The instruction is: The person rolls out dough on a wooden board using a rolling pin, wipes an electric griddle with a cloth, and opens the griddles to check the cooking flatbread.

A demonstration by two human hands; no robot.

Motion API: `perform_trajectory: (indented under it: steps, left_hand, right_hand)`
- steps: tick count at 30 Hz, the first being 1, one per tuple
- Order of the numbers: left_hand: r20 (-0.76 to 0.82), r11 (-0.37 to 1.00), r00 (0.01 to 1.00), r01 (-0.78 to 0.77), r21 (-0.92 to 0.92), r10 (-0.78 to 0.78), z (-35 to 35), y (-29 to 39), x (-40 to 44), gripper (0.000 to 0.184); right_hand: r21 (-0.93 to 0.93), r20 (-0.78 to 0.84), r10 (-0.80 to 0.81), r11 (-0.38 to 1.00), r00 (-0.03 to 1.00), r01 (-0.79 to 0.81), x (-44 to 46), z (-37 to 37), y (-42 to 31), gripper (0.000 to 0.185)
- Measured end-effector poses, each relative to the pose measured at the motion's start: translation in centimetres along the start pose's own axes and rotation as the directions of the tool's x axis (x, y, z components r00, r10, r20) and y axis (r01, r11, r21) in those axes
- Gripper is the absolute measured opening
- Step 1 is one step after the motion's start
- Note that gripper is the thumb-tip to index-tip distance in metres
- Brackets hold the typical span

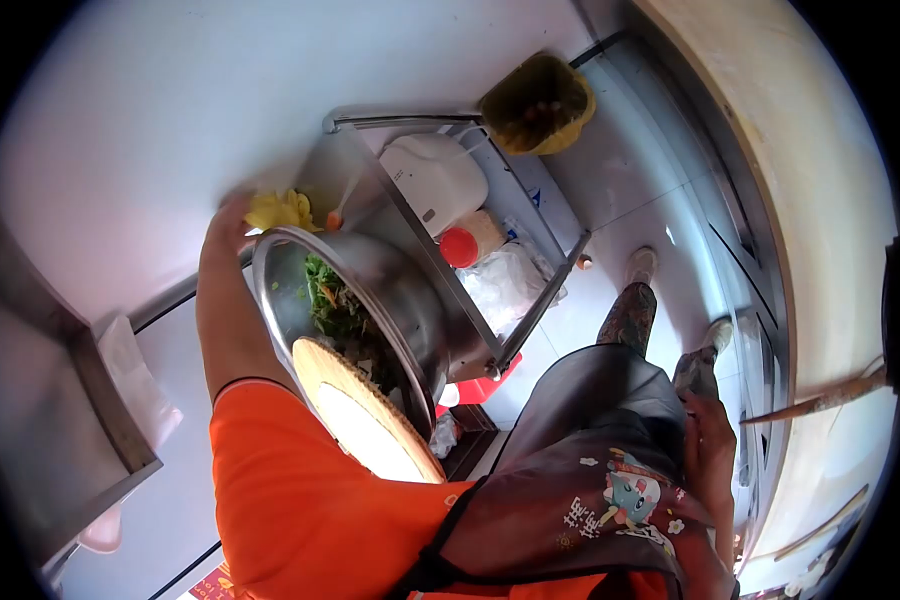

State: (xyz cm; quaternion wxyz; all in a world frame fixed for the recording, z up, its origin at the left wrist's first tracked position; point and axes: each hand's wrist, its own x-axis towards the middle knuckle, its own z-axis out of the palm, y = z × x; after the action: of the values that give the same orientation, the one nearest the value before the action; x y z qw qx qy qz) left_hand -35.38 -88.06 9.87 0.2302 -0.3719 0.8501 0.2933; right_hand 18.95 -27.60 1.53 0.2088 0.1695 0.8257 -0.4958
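My left hand (pixel 232 222) reaches past the far rim of a large steel bowl (pixel 405 285), close to the white wall. It is closed on a crumpled yellow thing (pixel 281 210), whose kind I cannot make out; its fingertips are mostly hidden. Inside the tilted-looking bowl lie chopped green leaves (pixel 330 300) with some orange shreds. A round, pale woven board or lid (pixel 360 410) covers part of the bowl's near side. Down beside my printed apron (pixel 590 490) hangs my right hand (pixel 708 435), its fingers loosely bent, with nothing visible in it.
Below the bowl, a metal rack (pixel 420 230) holds a white appliance (pixel 435 180), a red-lidded jar (pixel 460 247) and plastic bags (pixel 505 285). A yellow-lined bin (pixel 538 105) stands on the tiled floor. A pale counter (pixel 820 200) runs along the right, with a wooden-handled tool (pixel 820 400).
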Motion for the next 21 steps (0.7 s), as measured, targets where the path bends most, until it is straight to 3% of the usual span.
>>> perform_trajectory:
  steps: [2,4,5,8,10,11,13,14,15,17,18,19,20,21]
  left_hand:
    - [0.033,0.888,0.988,-0.121,-0.443,0.151,-4.2,-1.7,-1.7,0.042]
    - [-0.130,0.702,0.980,-0.200,-0.683,0.152,-5.6,-1.6,-5.4,0.040]
    - [-0.207,0.579,0.968,-0.249,-0.777,0.139,-6.1,-1.2,-7.0,0.039]
    - [-0.204,0.345,0.913,-0.329,-0.879,0.353,-5.7,1.1,-12.7,0.044]
    - [0.120,0.354,0.815,-0.109,-0.929,0.567,-3.0,3.1,-17.2,0.044]
    - [0.279,0.381,0.702,0.012,-0.924,0.655,-0.7,4.1,-20.0,0.045]
    - [0.427,0.408,0.550,0.163,-0.898,0.718,7.6,7.1,-27.7,0.047]
    - [0.435,0.405,0.550,0.184,-0.895,0.713,11.7,8.2,-31.5,0.048]
    - [0.465,0.415,0.533,0.219,-0.883,0.707,15.8,9.1,-35.2,0.050]
    - [0.631,0.536,0.431,0.334,-0.775,0.645,24.1,10.4,-42.7,0.051]
    - [0.677,0.612,0.388,0.295,-0.734,0.625,27.7,9.9,-45.8,0.050]
    - [0.712,0.678,0.347,0.234,-0.697,0.611,31.1,9.9,-48.9,0.050]
    - [0.757,0.736,0.238,0.190,-0.650,0.608,34.0,9.3,-50.8,0.051]
    - [0.787,0.778,0.150,0.130,-0.615,0.598,36.4,8.9,-52.5,0.051]
  right_hand:
    - [0.034,-0.021,-0.011,0.999,1.000,0.011,-0.6,-0.4,0.1,0.031]
    - [0.050,-0.048,-0.055,0.997,0.997,0.057,-1.1,-0.8,0.0,0.032]
    - [0.057,-0.066,-0.079,0.995,0.995,0.083,-1.2,-1.1,0.0,0.033]
    - [0.113,-0.073,-0.118,0.986,0.990,0.126,-1.4,-2.1,-0.2,0.033]
    - [0.263,-0.040,-0.098,0.959,0.994,0.105,-1.0,-4.1,-1.7,0.035]
    - [0.327,-0.027,-0.077,0.941,0.997,0.082,-0.9,-5.6,-2.9,0.036]
    - [0.398,-0.161,-0.228,0.875,0.960,0.274,0.0,-8.8,-6.3,0.039]
    - [0.440,-0.241,-0.253,0.832,0.937,0.338,0.1,-9.6,-7.5,0.039]
    - [0.365,-0.189,-0.405,0.817,0.894,0.447,0.9,-11.5,-8.5,0.051]
    - [0.757,-0.250,-0.329,0.520,0.911,0.396,0.2,-13.4,-11.9,0.073]
    - [0.797,-0.185,-0.310,0.508,0.932,0.327,0.1,-14.7,-12.6,0.079]
    - [0.796,-0.313,-0.341,0.415,0.887,0.440,0.7,-15.2,-12.3,0.075]
    - [0.777,-0.331,-0.254,0.472,0.909,0.415,0.2,-16.6,-12.4,0.063]
    - [0.804,-0.422,-0.116,0.410,0.899,0.430,0.3,-16.4,-11.1,0.047]
